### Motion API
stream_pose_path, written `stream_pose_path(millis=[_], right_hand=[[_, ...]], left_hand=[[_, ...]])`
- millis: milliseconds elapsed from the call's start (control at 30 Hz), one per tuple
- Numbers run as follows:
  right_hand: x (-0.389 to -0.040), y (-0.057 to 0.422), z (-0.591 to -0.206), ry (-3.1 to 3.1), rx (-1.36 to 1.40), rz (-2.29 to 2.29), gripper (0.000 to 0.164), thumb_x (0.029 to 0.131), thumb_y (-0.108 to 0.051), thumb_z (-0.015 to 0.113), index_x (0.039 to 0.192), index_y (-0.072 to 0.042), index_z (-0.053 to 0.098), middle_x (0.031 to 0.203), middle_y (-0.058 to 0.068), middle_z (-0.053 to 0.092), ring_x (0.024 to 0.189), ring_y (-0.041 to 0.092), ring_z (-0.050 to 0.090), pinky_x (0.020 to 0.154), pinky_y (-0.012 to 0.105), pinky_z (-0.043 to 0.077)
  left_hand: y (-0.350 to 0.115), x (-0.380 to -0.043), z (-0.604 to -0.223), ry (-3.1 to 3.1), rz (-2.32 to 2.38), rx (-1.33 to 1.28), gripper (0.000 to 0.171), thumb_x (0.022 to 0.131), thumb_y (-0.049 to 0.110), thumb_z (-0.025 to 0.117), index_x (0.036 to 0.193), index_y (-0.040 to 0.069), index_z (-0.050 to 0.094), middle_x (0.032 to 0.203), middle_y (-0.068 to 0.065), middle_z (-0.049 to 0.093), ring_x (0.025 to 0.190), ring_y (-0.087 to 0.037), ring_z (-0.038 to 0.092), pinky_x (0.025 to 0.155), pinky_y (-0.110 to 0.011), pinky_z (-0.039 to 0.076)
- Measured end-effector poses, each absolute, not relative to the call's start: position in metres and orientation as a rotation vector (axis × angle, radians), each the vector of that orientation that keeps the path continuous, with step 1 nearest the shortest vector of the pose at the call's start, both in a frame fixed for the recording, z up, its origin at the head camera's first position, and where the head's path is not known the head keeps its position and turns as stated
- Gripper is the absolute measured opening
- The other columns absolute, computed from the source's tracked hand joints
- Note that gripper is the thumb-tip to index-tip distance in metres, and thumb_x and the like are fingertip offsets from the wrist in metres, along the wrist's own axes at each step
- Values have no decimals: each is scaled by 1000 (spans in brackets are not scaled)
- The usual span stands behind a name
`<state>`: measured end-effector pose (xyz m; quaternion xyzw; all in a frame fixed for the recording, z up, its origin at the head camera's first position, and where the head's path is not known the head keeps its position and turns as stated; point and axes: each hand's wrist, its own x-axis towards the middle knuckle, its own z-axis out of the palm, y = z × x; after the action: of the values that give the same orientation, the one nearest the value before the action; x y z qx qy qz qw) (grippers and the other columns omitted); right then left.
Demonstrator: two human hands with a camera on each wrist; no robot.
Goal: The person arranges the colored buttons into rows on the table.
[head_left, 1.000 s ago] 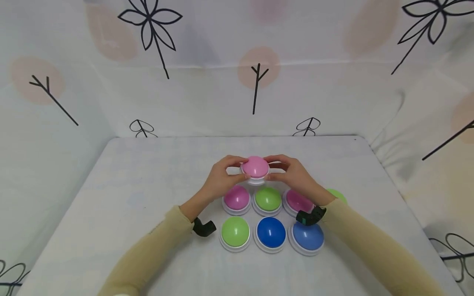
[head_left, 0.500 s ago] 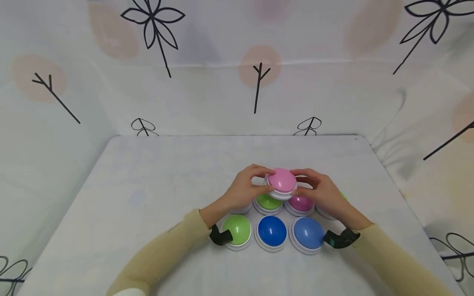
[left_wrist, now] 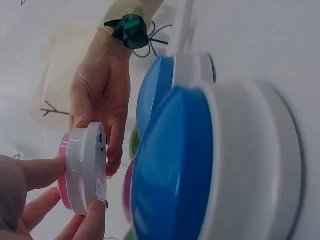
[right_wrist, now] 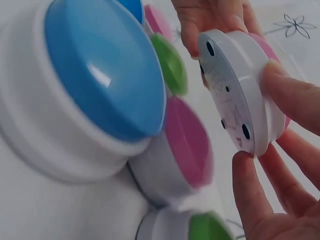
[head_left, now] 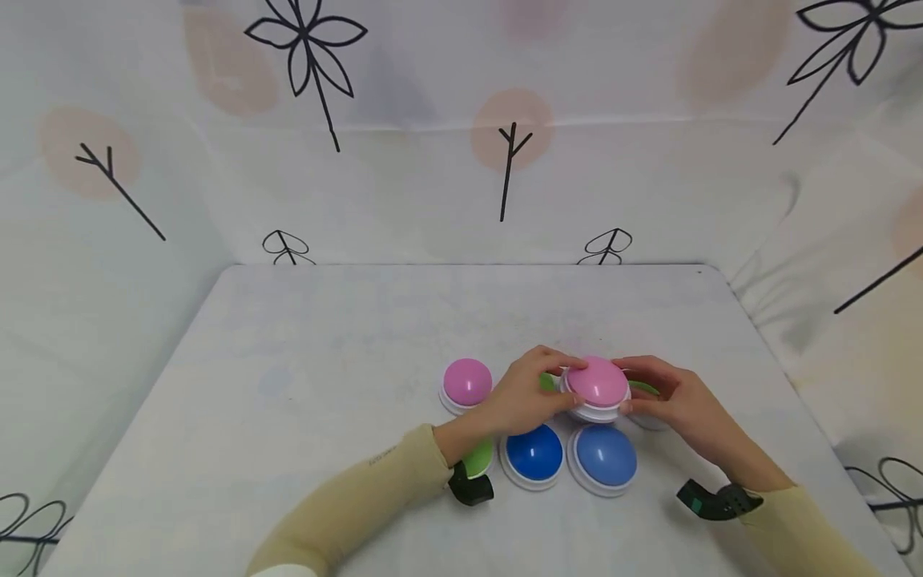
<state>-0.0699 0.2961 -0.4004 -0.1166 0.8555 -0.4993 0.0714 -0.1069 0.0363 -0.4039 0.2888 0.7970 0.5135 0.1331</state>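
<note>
A pink dome push button (head_left: 597, 383) with a white base is held up between both hands. My left hand (head_left: 522, 397) pinches its left side, and my right hand (head_left: 681, 405) grips the right side. In the right wrist view the button's underside (right_wrist: 227, 92) shows small dark feet. It is raised above the row behind the blue ones; a darker pink button (right_wrist: 187, 142) stands there, hidden in the head view. Light blue (head_left: 606, 455) and dark blue (head_left: 534, 452) buttons stand just in front.
Another pink button (head_left: 467, 382) stands left in the back row. My left forearm partly covers a green button (head_left: 479, 458). Two more green buttons peek out, one behind the left hand (head_left: 546, 382), one behind the right (head_left: 643, 388). The white table (head_left: 324, 361) meets printed cloth walls.
Both hands have carried the pink button right and nearer to me, from behind the rows' left part to over their right part. The left pink button has come into sight again.
</note>
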Motion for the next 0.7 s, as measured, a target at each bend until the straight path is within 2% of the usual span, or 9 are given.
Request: stream_pose_path(millis=[300,500,700], right_hand=[[-43,335,-409,2578,-305,-1541,53,90,-6,74,138,-1,53,126,-15,58,112,-7,54,84,13,50],[-26,359,-420,2580,-230,-1534,57,88,0,73,140,1,50,125,-20,57,111,-10,53,81,14,52],[-13,373,-428,2581,-166,-1505,58,89,-4,74,141,0,49,126,-21,55,111,-12,52,82,14,52]], left_hand=[[75,-88,-405,2412,1371,965,41,91,23,75,131,22,66,121,6,56,104,0,52,82,-9,44],[92,-79,-404,2432,1215,975,41,92,26,74,132,27,66,117,11,58,96,4,53,76,-4,41],[102,-75,-408,2430,1122,1023,39,92,27,73,131,28,66,114,16,62,97,8,55,79,-2,37]])
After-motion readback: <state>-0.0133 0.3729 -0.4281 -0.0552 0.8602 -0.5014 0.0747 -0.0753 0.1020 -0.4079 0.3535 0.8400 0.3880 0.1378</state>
